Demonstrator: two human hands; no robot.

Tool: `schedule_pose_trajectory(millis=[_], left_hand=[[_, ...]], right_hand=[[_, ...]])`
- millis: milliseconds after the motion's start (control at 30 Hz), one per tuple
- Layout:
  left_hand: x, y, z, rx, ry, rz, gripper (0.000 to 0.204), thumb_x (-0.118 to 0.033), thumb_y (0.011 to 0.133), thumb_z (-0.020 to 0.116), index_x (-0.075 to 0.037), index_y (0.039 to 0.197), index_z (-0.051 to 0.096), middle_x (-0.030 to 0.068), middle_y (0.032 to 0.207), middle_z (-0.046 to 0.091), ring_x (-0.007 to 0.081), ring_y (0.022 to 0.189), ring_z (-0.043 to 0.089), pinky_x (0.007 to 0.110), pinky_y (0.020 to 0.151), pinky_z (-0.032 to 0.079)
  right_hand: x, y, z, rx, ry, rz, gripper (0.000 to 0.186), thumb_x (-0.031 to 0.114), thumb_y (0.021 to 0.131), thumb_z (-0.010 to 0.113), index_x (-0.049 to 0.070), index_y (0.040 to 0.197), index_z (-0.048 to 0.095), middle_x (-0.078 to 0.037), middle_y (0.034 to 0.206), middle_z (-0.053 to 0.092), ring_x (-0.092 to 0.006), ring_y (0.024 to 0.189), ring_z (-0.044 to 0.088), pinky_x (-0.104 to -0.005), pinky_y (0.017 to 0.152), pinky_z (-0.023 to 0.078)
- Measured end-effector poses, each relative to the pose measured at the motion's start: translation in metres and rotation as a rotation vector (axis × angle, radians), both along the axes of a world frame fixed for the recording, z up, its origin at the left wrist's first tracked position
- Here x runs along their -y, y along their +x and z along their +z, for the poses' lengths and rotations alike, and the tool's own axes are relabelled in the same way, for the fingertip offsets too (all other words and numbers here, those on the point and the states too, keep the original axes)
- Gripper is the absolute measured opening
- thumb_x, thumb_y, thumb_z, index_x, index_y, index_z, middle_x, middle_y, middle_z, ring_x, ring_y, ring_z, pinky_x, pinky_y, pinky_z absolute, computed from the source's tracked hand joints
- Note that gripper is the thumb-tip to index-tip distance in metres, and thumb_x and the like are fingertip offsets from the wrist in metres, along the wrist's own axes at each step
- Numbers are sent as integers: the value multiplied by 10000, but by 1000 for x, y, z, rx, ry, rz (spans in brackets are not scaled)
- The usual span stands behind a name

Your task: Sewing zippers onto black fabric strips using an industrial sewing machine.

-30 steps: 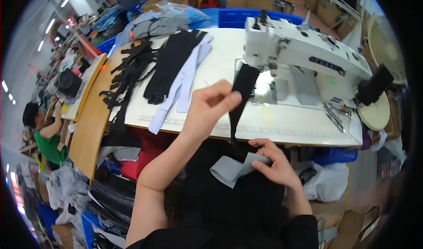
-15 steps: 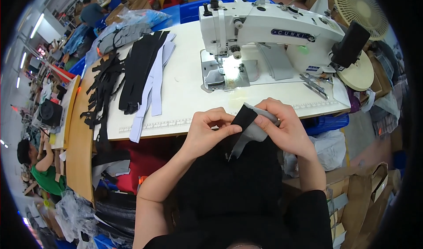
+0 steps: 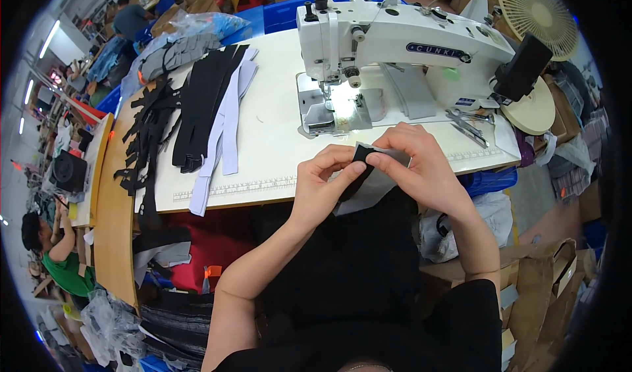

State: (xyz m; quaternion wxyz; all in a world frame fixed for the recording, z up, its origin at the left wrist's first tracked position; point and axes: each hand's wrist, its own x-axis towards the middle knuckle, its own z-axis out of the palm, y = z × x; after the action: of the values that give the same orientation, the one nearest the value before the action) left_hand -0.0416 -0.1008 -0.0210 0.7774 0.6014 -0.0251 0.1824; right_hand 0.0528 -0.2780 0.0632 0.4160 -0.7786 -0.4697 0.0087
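Between my two hands, over the front edge of the sewing table, is a fabric piece [image 3: 370, 191] with a grey side and a black side. My left hand [image 3: 327, 181] pinches its black part between thumb and fingers. With thumb and fingertips my right hand [image 3: 416, 168] grips the grey part and the upper edge. The lower end hangs toward my lap. Just beyond my hands stands a white sewing machine [image 3: 382, 40], its lamp lighting the needle area [image 3: 339, 105].
Black strips [image 3: 207, 109] and pale lavender strips [image 3: 230, 132] lie left on the table, beside cut black fabric [image 3: 151, 128]. Grey panels [image 3: 408, 92] lie under the machine arm. Scissors [image 3: 469, 130] rest at the right. A person in green [image 3: 66, 263] works at the far left.
Both hands have moved slightly up toward the machine and closer together. The fabric's top edge has turned, so less of its black face shows.
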Motion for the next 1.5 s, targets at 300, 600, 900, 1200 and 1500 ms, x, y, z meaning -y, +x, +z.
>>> schedule_pose_trajectory(millis=[300, 600, 900, 1200, 1500], left_hand=[[-3, 8, -6, -71, -216, 71, 115, -12, 926, 788, 3, 1041, 786, 14, 935, 737, 62, 840, 651, 206, 774, 516], [-7, 21, -15, -200, -352, 107, 140, -45, 947, 779, 25, 1068, 772, 25, 913, 747, 51, 801, 640, 201, 741, 514], [-19, 34, -23, -350, -359, 121, 161, -104, 957, 789, 27, 1045, 759, -6, 859, 717, 27, 723, 571, 189, 665, 457], [-48, 31, -16, -246, 555, 141, 265, -53, 871, 805, -57, 1123, 720, 88, 1250, 636, 185, 1116, 625, 311, 899, 537], [-86, 62, -10, -78, 961, 295, 294, -23, 812, 773, -73, 1095, 708, 118, 1228, 596, 309, 1204, 549, 398, 1037, 437]], right_hand=[[-18, 15, 0, 241, -84, -44, 187, 241, 922, 746, 61, 886, 712, -51, 805, 682, -254, 841, 625, -395, 878, 441], [-32, 34, -12, 204, -67, -48, 132, 215, 912, 754, 87, 916, 726, -20, 867, 718, -231, 859, 628, -385, 893, 427], [-50, 56, -27, 77, -133, -43, 143, 228, 918, 734, 87, 895, 735, -14, 857, 718, -227, 856, 612, -376, 895, 409], [-77, 105, -68, -149, -396, -75, 238, 248, 796, 683, 20, 819, 747, -166, 782, 725, -345, 689, 696, -439, 664, 544], [-106, 112, -90, 123, -345, -249, 228, 320, 846, 728, 95, 873, 754, -91, 857, 733, -339, 925, 665, -433, 915, 485]])
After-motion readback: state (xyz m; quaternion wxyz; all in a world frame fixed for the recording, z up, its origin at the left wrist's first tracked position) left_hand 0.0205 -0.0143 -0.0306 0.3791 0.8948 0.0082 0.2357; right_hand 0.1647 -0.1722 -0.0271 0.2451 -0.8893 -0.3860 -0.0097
